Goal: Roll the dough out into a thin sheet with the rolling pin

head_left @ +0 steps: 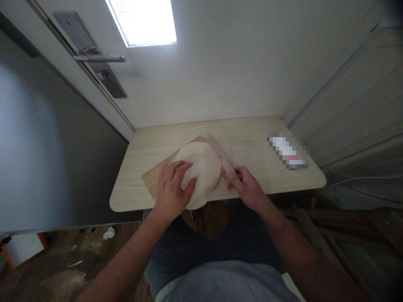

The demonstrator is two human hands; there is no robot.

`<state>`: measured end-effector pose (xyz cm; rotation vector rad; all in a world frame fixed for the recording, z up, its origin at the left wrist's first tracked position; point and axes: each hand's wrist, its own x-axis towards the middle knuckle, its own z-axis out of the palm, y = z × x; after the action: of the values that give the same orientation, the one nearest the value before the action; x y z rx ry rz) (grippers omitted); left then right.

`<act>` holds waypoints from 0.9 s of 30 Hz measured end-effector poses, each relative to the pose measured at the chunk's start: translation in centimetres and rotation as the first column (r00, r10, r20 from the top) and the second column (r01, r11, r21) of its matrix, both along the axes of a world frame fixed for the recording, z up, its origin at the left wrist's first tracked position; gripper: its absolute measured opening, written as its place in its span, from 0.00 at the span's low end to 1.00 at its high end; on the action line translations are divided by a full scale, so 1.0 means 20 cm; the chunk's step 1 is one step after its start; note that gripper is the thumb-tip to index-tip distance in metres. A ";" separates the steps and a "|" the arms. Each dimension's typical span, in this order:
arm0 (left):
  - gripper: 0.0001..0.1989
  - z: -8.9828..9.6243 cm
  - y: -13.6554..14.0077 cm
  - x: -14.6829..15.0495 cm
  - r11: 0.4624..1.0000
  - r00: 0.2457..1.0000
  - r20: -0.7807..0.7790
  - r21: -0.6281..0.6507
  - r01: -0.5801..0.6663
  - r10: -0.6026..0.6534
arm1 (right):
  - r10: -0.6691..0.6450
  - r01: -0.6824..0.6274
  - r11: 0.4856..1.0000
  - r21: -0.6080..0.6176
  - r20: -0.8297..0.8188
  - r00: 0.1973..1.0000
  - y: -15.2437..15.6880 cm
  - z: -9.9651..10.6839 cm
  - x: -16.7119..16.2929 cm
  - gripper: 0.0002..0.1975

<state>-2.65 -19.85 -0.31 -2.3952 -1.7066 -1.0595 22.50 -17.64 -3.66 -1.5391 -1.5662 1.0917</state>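
A thin, round, pale dough sheet (206, 167) lies over a wooden board (153, 178), its lower edge hanging past the front of the table. My left hand (174, 186) rests on the left part of the dough, thumb and fingers apart and slightly bent. Just right of the dough, my right hand (244, 184) is closed around the near end of a pale rolling pin (222, 157). The pin slants away from me along the dough's right edge, and its far end is blurred. Part of the board is hidden under the dough.
The small light-wood table (252, 134) stands against a white door with a metal handle (100, 58). A blurred-out phone-like item (286, 151) lies on its right side. Cables (362, 180) run at the right. Paper scraps (108, 233) lie on the floor at the left.
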 end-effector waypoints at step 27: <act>0.11 -0.10 -0.10 0.35 0.974 0.979 -0.160 -0.165 -0.153 0.126 | -0.003 -0.199 0.926 -0.322 -0.532 0.847 0.04 0.11 -0.14 0.21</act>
<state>4.29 -21.75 -2.29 -2.3390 -1.9553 -0.7206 19.64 -16.76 -1.45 -1.2289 -1.1074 1.7735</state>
